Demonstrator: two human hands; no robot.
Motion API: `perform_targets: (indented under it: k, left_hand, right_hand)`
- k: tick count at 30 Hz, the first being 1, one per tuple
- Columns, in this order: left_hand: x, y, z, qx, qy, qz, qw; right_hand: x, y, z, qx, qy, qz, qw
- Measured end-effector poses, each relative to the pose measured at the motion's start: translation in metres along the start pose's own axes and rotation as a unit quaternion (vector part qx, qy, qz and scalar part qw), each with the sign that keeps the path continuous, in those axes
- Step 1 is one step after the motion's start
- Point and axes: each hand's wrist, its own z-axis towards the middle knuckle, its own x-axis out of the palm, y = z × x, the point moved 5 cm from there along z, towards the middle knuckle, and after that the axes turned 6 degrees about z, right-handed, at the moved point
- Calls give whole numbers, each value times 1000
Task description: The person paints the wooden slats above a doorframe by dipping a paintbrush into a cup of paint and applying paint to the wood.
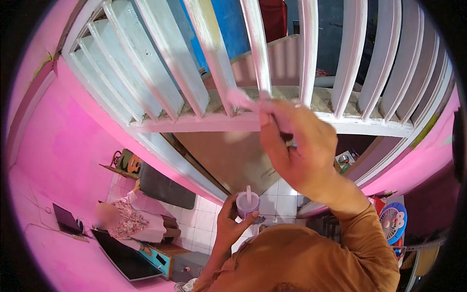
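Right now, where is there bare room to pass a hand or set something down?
A hand might pass between the white slats above the right hand. Bare floor tiles show between the left hand, holding a cup, and the other person. It's crowded around the blue-rimmed fan and television.

The slats (pixel 307 53) look glossy, the cup (pixel 242 205) smooth plastic, the sleeve (pixel 364 233) matt cloth.
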Motion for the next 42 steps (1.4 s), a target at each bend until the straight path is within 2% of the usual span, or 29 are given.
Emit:
perform_targets:
  k: [4,8,10,15,22,26,28,30,34,37,39,42]
  left_hand:
    - [0,0,0,-3,1,0,1000]
    - [-1,1,-1,-1,-3,-4,1000]
    - [-2,1,0,-5,-4,-9,1000]
    - [-3,0,1,3,-1,11,1000]
    - [-3,0,-2,2,4,7,1000]
    - [-3,2,-3,19,-8,5,1000]
    - [-3,0,-3,-2,-3,-3,1000]
    - [-4,0,-4,-5,-3,6,1000]
    - [-3,1,-5,-7,-10,4,1000]
    - [-2,4,-4,1,-1,-22,1000]
    - [-1,-1,-4,-5,-2,-14,1000]
    - [-2,1,-4,-4,-7,-3,1000]
  right_hand:
    - [-20,7,25,-40,-10,-29,999]
    - [-20,6,5,-11,2,-19,1000]
    - [-9,-2,-6,20,66,-28,997]
    - [-3,2,20,-9,22,-12,1000]
    - [-6,-1,64,-113,-59,5,992]
    - [2,-2,64,-110,-45,-70,990]
    - [4,-3,61,-103,-40,-83,990]
    - [3,-3,56,-59,4,-42,997]
    - [-7,-3,56,-81,-39,-11,996]
    - [-3,-4,60,-87,-62,-46,993]
    - [4,-2,60,-53,4,-67,996]
    - [-5,4,50,-67,-15,-6,998]
